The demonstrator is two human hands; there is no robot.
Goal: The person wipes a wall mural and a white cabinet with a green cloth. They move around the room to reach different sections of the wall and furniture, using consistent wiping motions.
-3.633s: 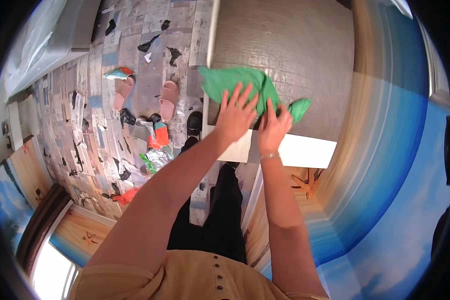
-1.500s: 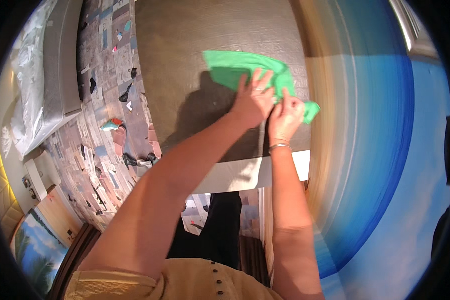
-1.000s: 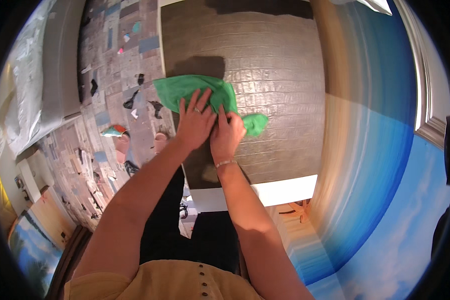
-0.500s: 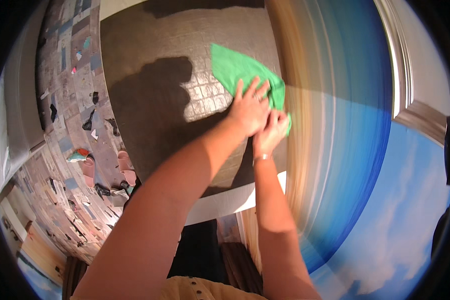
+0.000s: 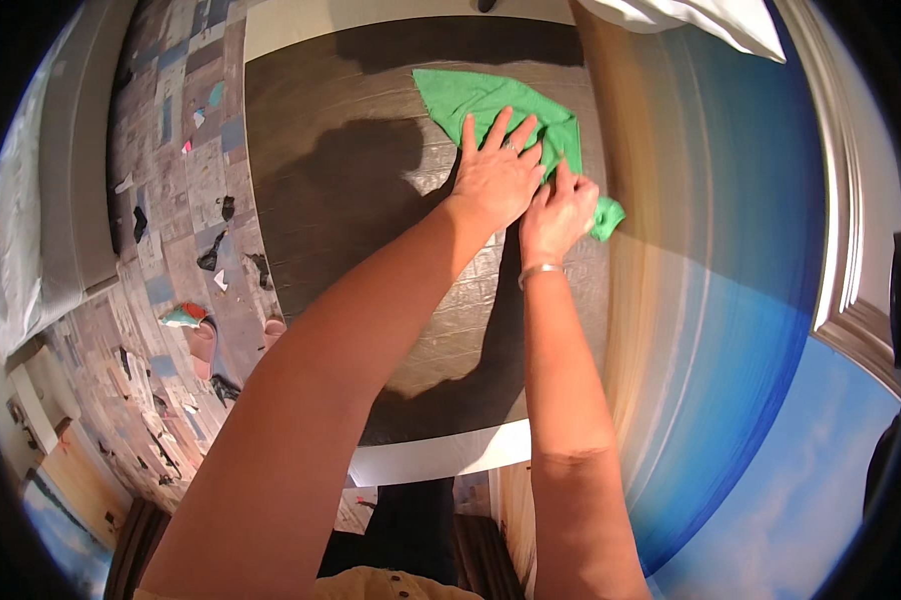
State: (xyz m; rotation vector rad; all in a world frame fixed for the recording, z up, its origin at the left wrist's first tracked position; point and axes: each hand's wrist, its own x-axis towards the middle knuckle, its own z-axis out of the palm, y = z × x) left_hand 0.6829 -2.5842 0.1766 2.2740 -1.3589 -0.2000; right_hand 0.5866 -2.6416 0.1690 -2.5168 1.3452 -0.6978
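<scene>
A green cloth [image 5: 491, 100] lies partly spread over a dark, creased, glossy panel [image 5: 331, 250] with a white border. My left hand [image 5: 496, 180] rests flat on the cloth, its fingers spread and a ring on one of them. Close beside it, my right hand [image 5: 561, 212] grips the cloth with curled fingers. A bunched end of the cloth pokes out to the right of that hand. A bracelet circles my right wrist. Shadows of my head and arms fall across the panel.
To the right runs a surface painted in sand and blue bands [image 5: 701, 300], with a moulded frame [image 5: 836, 250] beyond. White fabric [image 5: 701, 15] hangs at the far right. On the plank-patterned floor [image 5: 171, 150] at left lie dark scraps and a pink slipper [image 5: 203, 348].
Both hands and the cloth have slid toward the panel's far edge. More of the cloth's bunched end shows by the right hand. White fabric has come into view at the top right.
</scene>
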